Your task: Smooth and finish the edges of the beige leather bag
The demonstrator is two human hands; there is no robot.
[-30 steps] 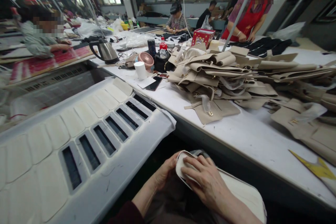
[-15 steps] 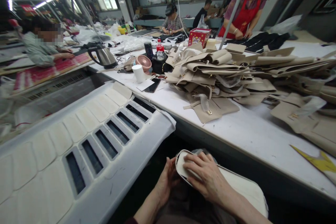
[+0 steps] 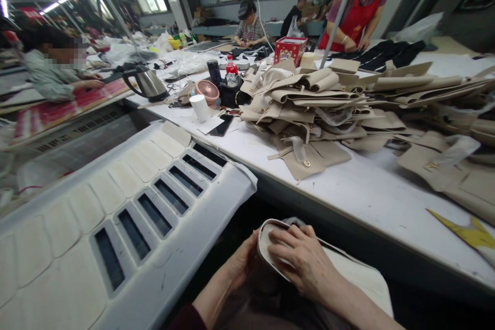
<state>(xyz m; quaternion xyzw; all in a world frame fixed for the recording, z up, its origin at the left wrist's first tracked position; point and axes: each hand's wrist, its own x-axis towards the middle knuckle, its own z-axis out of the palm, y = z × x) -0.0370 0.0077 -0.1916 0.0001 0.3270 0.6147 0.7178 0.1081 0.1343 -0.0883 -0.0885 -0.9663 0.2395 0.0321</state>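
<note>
On my lap lies an off-white bag piece with rounded corners and a raised dark-lined edge. Its narrow rounded end faces up to the left, with a pale panel set inside the rim. My left hand grips the left side of that end; its fingertips are hidden behind the rim. Across the panel lies my right hand, closed over the bag piece, fingers bent and pressing on the surface. Part of the far edge is covered by the right hand.
At left, a pale cushioned rack has dark slots and rows of cream panels. Beige leather pieces are heaped on the white table. A kettle, paper cup and fan stand farther back. Co-workers sit and stand around.
My left hand has moved up against the rim of the bag piece. The panel sits deeper inside the rim, and the right hand stays pressed on it. The view has shifted slightly.
</note>
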